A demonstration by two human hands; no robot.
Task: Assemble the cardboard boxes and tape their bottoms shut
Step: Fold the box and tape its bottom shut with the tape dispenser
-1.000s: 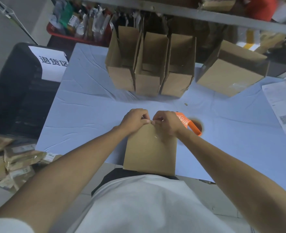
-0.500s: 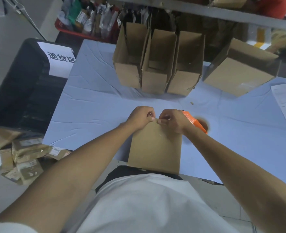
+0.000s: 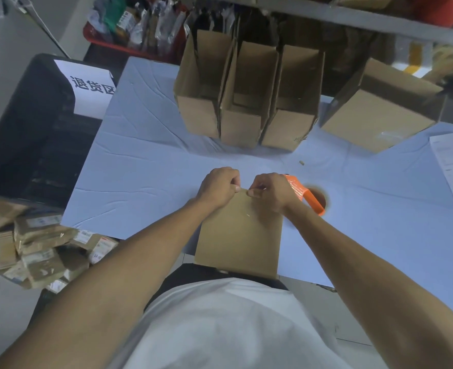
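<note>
A: While your left hand [image 3: 218, 186] and right hand [image 3: 269, 191] both pinch the far edge of the flat box [image 3: 240, 235] at the bench's [image 3: 145, 166] near edge, what can fail?

B: If you pull unevenly, it may open crooked or slip off.

Our two bare forearms reaching from the lower corners toward frame centre, our left hand [image 3: 218, 187] and right hand [image 3: 270, 191] curled, knuckles nearly touching.

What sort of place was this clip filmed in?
Probably a parcel packing or returns station: assembled cardboard boxes lined up on the blue table, labelled parcels heaped on the floor, and an orange tape dispenser beside the right hand.
</note>
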